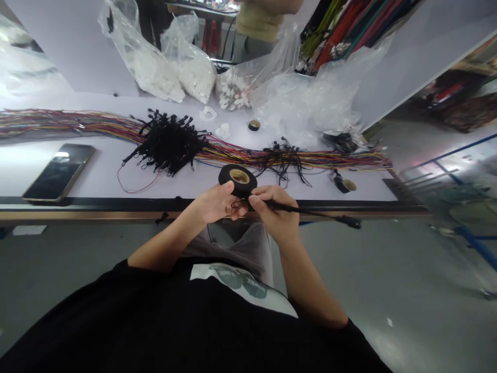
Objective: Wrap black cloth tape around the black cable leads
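Note:
My left hand (pixel 215 203) is closed on a roll of black tape (pixel 237 180), holding it just in front of the table edge. My right hand (pixel 274 208) is closed around a thin black taped wire bundle (pixel 310 211) that sticks out to the right and ends in a dark connector (pixel 351 221). Both hands meet under the roll, where loose black wire ends (pixel 238 203) show between the fingers. Behind them on the white table (pixel 104 176) lies a long bundle of coloured wires (pixel 233 151) with a heap of black wires (pixel 166 142) on it.
A phone (pixel 59 172) lies at the table's left. Clear bags of white parts (pixel 176 70) stand at the back, with small tape rolls (pixel 254 125) nearby and another (pixel 344 182) at the right. A person (pixel 258 26) stands behind the table. Hanging coloured cables (pixel 345 26) at upper right.

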Demonstrator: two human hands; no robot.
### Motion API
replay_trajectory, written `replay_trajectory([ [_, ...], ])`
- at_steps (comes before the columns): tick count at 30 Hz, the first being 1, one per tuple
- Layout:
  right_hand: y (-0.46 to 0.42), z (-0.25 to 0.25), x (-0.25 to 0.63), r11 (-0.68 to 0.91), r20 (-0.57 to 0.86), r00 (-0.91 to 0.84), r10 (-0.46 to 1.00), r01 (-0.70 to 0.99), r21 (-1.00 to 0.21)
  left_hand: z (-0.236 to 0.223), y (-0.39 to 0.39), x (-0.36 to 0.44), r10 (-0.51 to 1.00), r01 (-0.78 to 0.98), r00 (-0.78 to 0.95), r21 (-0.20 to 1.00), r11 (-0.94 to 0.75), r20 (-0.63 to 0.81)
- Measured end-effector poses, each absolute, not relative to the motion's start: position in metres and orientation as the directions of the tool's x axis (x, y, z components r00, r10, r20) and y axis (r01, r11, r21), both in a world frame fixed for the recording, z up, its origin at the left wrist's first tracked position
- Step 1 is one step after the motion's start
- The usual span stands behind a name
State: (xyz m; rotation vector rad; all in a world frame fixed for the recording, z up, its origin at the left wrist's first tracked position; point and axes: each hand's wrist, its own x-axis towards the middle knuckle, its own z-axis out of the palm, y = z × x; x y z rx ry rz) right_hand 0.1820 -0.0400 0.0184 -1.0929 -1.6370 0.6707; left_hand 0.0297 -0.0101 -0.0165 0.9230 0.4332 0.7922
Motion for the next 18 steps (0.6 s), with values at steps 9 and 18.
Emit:
replay_trajectory([
  [9, -0.037, 0.019, 0.184, 0.294, 0.336, 0.041, 0.941, 0.394, -0.871, -0.011, -0.033, 0.023, 0.921, -0.250, 0.302, 0.953, -0.171, 0.245],
  [18, -0.040, 0.030, 0.183, 0.260, 0.311, 0.028, 0.950, 0.480, -0.838, -0.002, -0.038, 0.016, 0.611, -0.040, 0.571, 0.761, -0.647, 0.549],
])
